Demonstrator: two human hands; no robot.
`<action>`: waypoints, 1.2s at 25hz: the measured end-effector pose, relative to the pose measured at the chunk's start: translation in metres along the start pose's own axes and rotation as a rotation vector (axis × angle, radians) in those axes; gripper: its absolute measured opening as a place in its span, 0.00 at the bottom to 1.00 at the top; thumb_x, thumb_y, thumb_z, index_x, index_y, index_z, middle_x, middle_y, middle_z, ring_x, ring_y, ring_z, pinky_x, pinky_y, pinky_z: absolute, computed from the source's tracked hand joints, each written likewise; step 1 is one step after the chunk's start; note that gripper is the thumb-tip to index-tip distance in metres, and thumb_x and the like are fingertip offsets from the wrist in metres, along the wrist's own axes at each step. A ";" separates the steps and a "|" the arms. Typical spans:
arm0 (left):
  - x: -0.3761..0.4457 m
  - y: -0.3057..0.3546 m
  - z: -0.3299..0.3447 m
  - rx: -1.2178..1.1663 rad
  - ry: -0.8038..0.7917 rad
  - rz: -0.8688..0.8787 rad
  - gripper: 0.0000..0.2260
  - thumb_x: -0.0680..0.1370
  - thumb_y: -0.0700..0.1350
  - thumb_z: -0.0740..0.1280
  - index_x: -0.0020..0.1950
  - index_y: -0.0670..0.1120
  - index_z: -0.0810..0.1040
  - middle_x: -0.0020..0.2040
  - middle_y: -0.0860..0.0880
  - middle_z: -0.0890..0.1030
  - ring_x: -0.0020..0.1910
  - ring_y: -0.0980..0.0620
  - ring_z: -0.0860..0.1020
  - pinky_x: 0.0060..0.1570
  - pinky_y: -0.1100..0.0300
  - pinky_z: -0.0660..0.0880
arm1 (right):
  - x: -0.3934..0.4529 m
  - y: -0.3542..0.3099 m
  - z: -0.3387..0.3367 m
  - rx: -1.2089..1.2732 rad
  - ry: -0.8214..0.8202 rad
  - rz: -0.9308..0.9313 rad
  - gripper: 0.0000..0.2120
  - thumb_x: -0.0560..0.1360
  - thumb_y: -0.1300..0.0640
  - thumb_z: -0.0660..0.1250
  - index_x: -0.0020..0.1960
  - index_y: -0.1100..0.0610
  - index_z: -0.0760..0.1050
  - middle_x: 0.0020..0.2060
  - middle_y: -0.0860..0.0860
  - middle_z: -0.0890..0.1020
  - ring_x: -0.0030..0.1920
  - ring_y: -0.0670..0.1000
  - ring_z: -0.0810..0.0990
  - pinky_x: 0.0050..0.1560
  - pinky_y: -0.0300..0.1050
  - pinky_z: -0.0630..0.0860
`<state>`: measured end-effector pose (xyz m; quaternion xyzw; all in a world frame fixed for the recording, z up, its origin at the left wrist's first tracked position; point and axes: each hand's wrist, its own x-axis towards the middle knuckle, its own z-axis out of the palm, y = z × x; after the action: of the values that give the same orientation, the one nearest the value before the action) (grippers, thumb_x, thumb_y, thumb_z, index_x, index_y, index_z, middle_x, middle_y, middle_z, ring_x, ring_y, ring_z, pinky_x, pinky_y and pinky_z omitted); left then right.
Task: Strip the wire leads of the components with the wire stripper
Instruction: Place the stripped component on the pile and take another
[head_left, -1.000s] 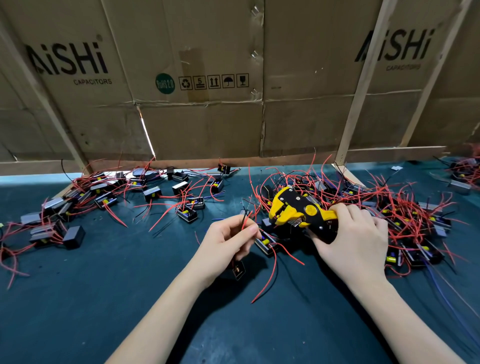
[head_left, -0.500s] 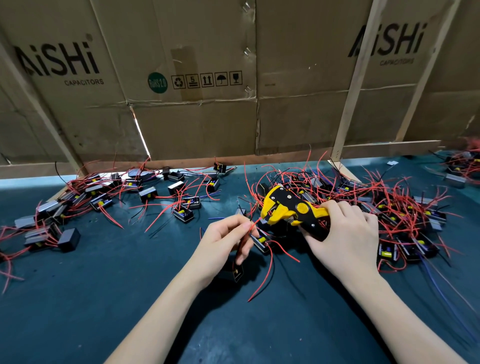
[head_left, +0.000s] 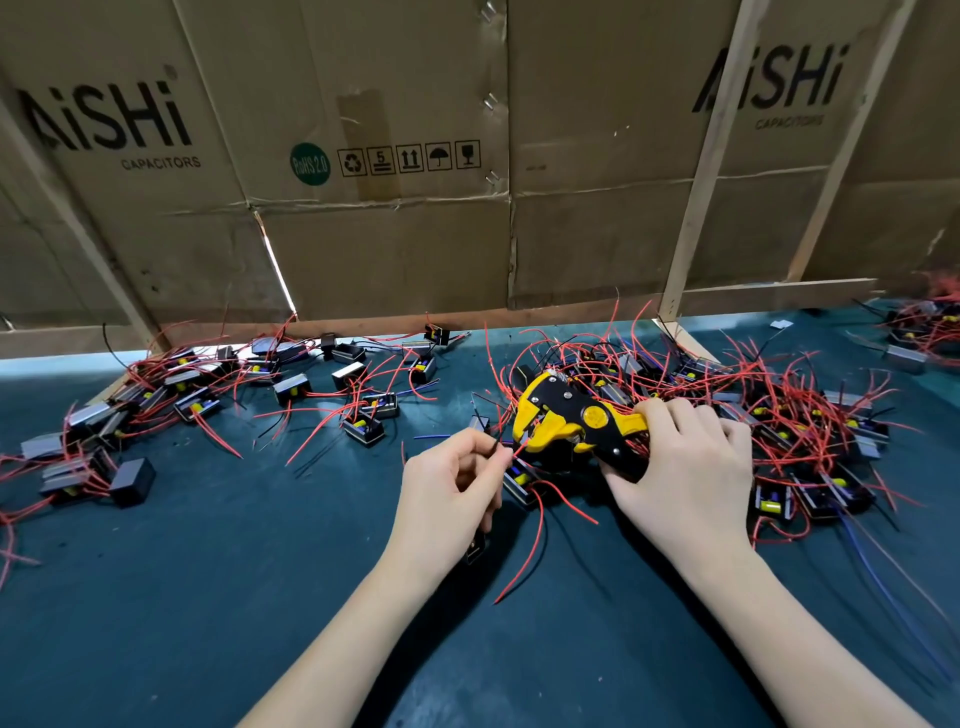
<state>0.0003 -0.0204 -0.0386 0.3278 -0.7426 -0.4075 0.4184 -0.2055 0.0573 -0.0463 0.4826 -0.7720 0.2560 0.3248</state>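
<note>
A scattered batch of components (head_left: 197, 405) is spread at the left of the tabletop (head_left: 208, 597), whether stripped cannot be told. At centre a red lead (head_left: 511, 457) is pinched by the left hand (head_left: 452, 493) and fed into the wire stripper (head_left: 571, 423), whose handles are clasped in the grip of the right hand (head_left: 685, 478). A larger tangled heap (head_left: 779, 415) is seen at the right, so much work is judged to remain.

Bench (head_left: 208, 597): I see a dark teal mat.
Left pile (head_left: 156, 395): black components, red leads.
Right pile (head_left: 800, 431): denser tangle of the same.
</note>
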 end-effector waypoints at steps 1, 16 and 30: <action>0.000 0.000 0.000 0.015 0.003 0.001 0.09 0.80 0.44 0.67 0.39 0.47 0.75 0.25 0.52 0.75 0.20 0.51 0.71 0.23 0.66 0.66 | 0.000 0.000 0.000 -0.002 0.000 -0.005 0.25 0.60 0.44 0.78 0.48 0.59 0.77 0.40 0.53 0.79 0.42 0.59 0.76 0.47 0.52 0.65; 0.000 0.005 -0.004 0.060 -0.020 0.001 0.09 0.80 0.44 0.67 0.40 0.47 0.76 0.26 0.51 0.76 0.19 0.53 0.71 0.24 0.63 0.68 | 0.003 0.000 -0.006 0.025 -0.001 -0.015 0.20 0.55 0.48 0.82 0.35 0.58 0.77 0.29 0.53 0.78 0.30 0.58 0.78 0.35 0.45 0.65; 0.009 0.006 -0.037 0.404 -0.369 0.010 0.07 0.77 0.46 0.70 0.41 0.47 0.77 0.29 0.52 0.77 0.25 0.57 0.72 0.33 0.64 0.70 | 0.003 0.008 -0.003 0.134 -0.077 0.161 0.23 0.64 0.43 0.78 0.51 0.56 0.79 0.43 0.53 0.81 0.47 0.59 0.79 0.50 0.52 0.64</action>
<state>0.0290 -0.0374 -0.0188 0.3211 -0.8742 -0.3017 0.2041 -0.2127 0.0608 -0.0421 0.4492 -0.8013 0.3137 0.2402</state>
